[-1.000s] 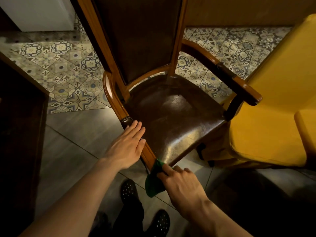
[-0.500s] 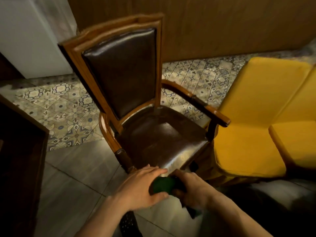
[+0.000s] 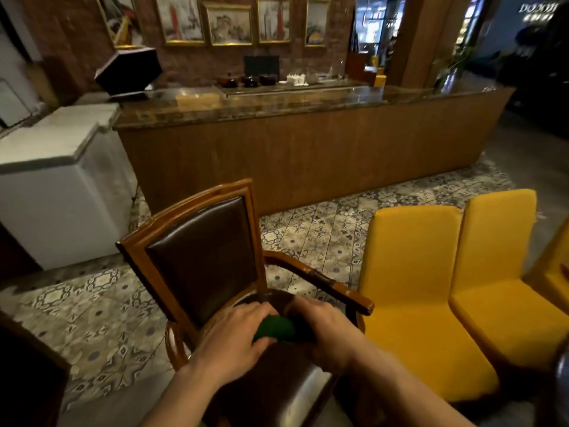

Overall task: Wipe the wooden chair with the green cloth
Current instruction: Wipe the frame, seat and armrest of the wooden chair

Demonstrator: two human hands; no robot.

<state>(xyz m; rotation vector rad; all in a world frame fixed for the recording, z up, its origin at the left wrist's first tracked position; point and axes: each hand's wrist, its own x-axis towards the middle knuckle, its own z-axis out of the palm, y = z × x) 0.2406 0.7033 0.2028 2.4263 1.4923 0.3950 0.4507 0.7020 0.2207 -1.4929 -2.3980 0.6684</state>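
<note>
From the head camera I see the chair (image 3: pixel 197 257) just ahead of me, its wooden frame around a dark leather back and seat, one armrest (image 3: pixel 320 282) running along its right side. Both my hands are held together over the seat, in front of the backrest. The left hand (image 3: pixel 229 343) and the right hand (image 3: pixel 326 331) each curl around the cloth (image 3: pixel 272 327), which is bunched into a small green wad between them; the fingers of both close on it, though the picture is smeared here and I cannot tell whether the wad touches the leather or hangs just above it.

Right of the chair, just beside the armrest, stand two yellow seats (image 3: pixel 412 288) side by side. Behind the chair, across a strip of patterned tile (image 3: pixel 323 229), runs a long wooden counter (image 3: pixel 308 149) with a dark glossy top. Left of the chair, well apart, sits a white chest (image 3: pixel 55 195). Above the counter, framed pictures (image 3: pixel 228 23) hang on a brick wall.
</note>
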